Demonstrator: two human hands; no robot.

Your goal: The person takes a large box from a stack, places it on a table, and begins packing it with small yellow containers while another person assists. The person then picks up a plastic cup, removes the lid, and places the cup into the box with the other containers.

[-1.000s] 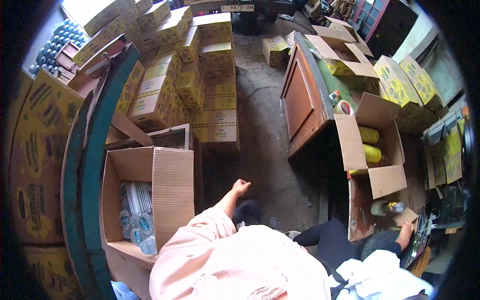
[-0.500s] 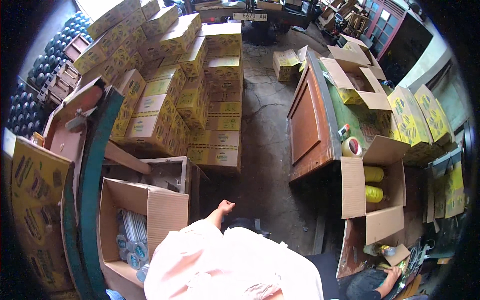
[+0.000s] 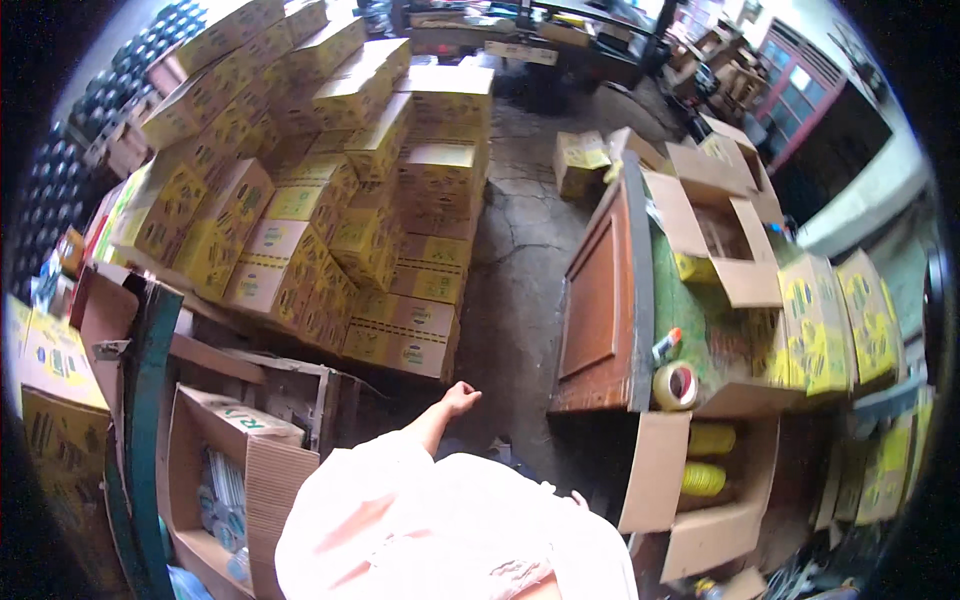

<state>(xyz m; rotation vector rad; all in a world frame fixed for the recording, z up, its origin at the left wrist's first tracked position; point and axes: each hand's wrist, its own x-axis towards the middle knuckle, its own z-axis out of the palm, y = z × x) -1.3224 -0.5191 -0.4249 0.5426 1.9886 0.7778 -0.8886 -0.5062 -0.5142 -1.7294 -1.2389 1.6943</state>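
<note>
My left hand (image 3: 461,398) reaches forward in the middle of the view, over the floor between the stacked cartons (image 3: 400,335) and a wooden desk (image 3: 602,290). Its fingers are curled in, and nothing shows in them. The hand touches none of the cartons; the nearest stack stands just beyond it on the left. At the right edge of my pale shirt (image 3: 430,510) a small skin-coloured patch, perhaps my right hand (image 3: 579,498), shows; its fingers are hidden by the cloth.
Lower left, an open carton (image 3: 280,505) holds clear plastic cups (image 3: 224,500), beside a green post (image 3: 150,370). Right, another open carton (image 3: 655,470) holds yellow spools (image 3: 704,478). A tape roll (image 3: 676,384) and an orange-capped tube (image 3: 667,343) lie on the desk. A vehicle's plate (image 3: 520,53) shows ahead.
The view has shifted, with the carton stack now nearer my left hand. That hand stays curled. Another person's hand and dark sleeve at the lower right have left the view.
</note>
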